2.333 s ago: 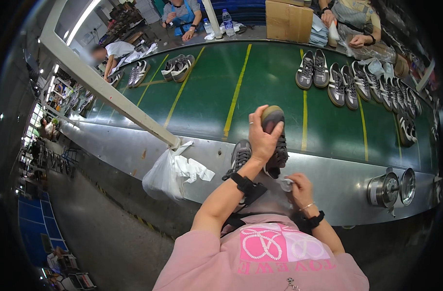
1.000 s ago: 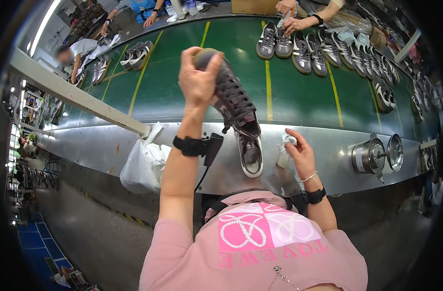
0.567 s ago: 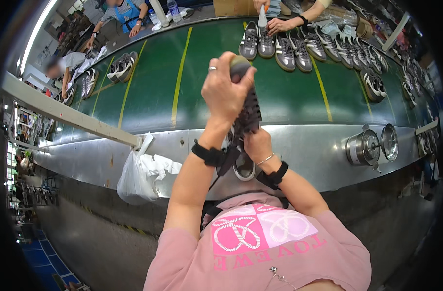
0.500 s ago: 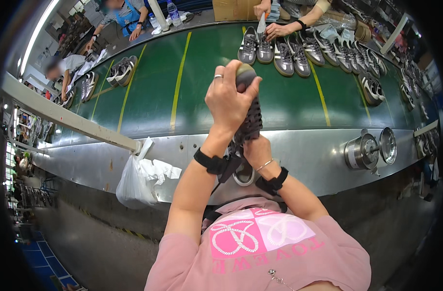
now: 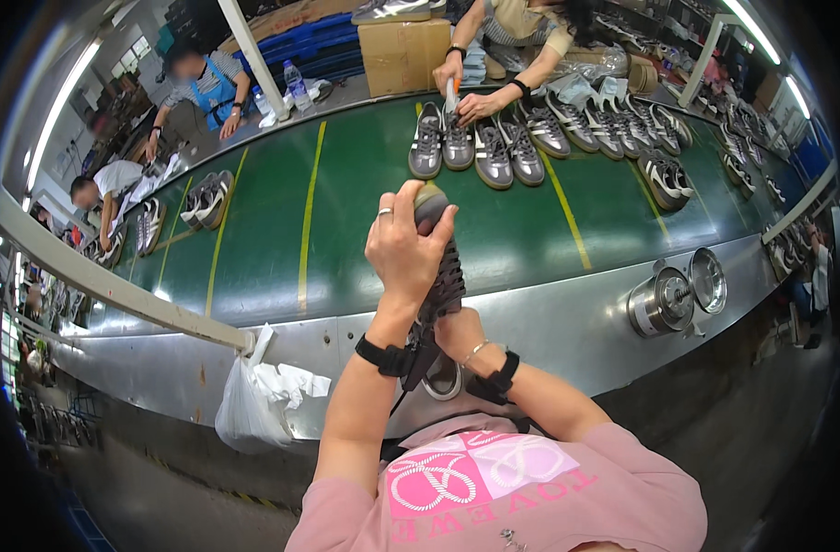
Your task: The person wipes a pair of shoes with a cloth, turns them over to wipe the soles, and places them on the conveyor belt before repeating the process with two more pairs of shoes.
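A dark grey sneaker [image 5: 447, 276] is held up in front of me over the metal ledge, its laced front facing right. My left hand [image 5: 405, 247] is closed round its toe end, with thumb and fingers on either side of the gum-coloured sole. Lower down, my right hand [image 5: 460, 333] grips the same sneaker near its ankle opening; its fingertips are hidden behind the upper. Below my hands, another dark sneaker [image 5: 443, 378] with a pale sole edge rests close to my body, partly covered by my wrist and a dark strap.
Beyond the metal ledge [image 5: 549, 313] runs a green conveyor belt [image 5: 365, 212] with yellow lines. Several finished-looking sneakers [image 5: 503, 152] stand on it, where a co-worker's hands [image 5: 480, 106] work. A steel pot [image 5: 659, 302] sits right; a plastic bag [image 5: 250, 409] hangs left.
The view has shifted, so the belt and shoes appear lower and further left. Both my hands keep nearly the same hold on the sneaker.
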`<action>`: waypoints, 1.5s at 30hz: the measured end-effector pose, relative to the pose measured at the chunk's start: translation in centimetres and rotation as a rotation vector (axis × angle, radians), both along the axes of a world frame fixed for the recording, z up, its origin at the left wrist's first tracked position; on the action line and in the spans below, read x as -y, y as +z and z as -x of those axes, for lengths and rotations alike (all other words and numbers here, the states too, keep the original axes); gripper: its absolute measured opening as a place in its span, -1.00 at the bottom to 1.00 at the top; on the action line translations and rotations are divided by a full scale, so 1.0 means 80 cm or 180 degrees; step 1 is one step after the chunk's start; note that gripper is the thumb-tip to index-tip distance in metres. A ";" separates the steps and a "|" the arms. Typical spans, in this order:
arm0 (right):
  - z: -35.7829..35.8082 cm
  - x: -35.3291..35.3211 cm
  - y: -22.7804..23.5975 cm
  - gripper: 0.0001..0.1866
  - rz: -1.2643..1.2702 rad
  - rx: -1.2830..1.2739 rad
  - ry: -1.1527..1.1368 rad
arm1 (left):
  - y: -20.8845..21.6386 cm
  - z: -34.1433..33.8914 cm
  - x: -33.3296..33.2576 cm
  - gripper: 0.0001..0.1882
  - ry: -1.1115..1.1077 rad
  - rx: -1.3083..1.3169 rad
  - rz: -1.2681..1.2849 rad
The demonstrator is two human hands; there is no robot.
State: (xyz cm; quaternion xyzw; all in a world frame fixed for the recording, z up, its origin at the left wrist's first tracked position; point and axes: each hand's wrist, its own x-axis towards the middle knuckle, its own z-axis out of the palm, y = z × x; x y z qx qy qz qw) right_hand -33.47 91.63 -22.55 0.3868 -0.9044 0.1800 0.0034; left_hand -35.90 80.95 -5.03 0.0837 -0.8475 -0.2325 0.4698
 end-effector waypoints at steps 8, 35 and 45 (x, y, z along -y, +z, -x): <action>-0.020 -0.055 0.036 -0.73 0.2249 0.0461 -0.0128 | 0.004 -0.004 0.007 -0.56 -0.0050 -0.0179 -0.0440; -0.011 -0.071 0.059 -0.82 0.0748 0.0223 0.0160 | -0.005 -0.001 -0.031 -0.55 -0.0176 0.0099 -0.0282; 0.004 -0.056 0.030 -0.77 0.0230 0.0395 0.0201 | 0.004 0.006 -0.059 -0.56 -0.0246 0.0215 -0.0164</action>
